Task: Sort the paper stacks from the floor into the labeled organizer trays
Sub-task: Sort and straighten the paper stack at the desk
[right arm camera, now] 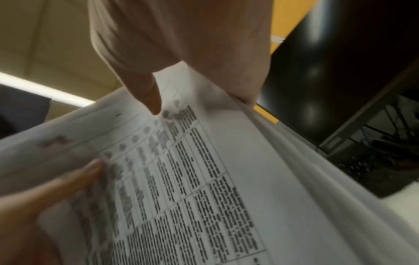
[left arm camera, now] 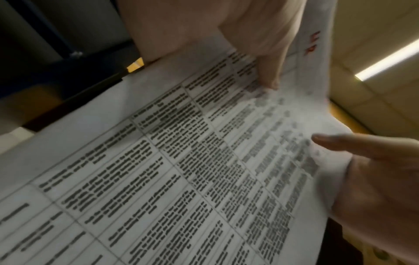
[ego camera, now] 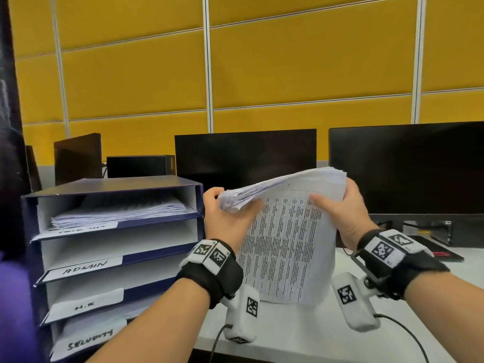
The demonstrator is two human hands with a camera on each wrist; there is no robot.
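A thick paper stack (ego camera: 285,244) printed with tables stands upright over the white desk, its top edge fanned and bent to the left. My left hand (ego camera: 227,213) grips the upper left corner, and my right hand (ego camera: 337,205) grips the upper right with the thumb on the printed face. The left wrist view shows the sheet (left arm camera: 181,161) under my left thumb (left arm camera: 269,78). The right wrist view shows the paper stack (right arm camera: 226,179) and its layered edge. The blue organizer (ego camera: 117,184) stands to the left. Its top tray holds papers (ego camera: 120,210); lower labels read ADMIN (ego camera: 83,267), H.R (ego camera: 83,306) and one beginning SE (ego camera: 89,341).
Two dark monitors (ego camera: 246,158) (ego camera: 408,169) stand behind the papers against yellow wall panels. A black box (ego camera: 138,166) sits behind the organizer. A flat black item (ego camera: 434,247) lies on the desk (ego camera: 301,331) at the right. Something purple (ego camera: 13,297) fills the left edge.
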